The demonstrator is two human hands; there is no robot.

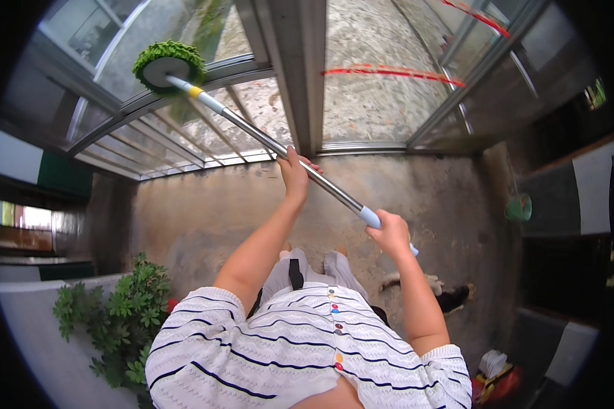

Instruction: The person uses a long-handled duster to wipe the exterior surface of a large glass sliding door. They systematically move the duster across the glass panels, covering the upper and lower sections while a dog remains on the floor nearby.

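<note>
A long-handled mop slants from the lower right up to the far left, with a silver pole and a light blue grip. Its round head has a green shaggy fringe and a grey back, and it lies over the glass window pane at the far left. Around the middle of the pole my left hand is closed. My right hand is wrapped round the light blue grip at the pole's near end. A yellow ring and a pale joint sit just below the head.
Metal-framed glass panels stand ahead, with bars low on the left. Red tape strips cross the right pane. A leafy plant is at the near left. A green pot hangs at right. A dark animal-like shape lies on the floor.
</note>
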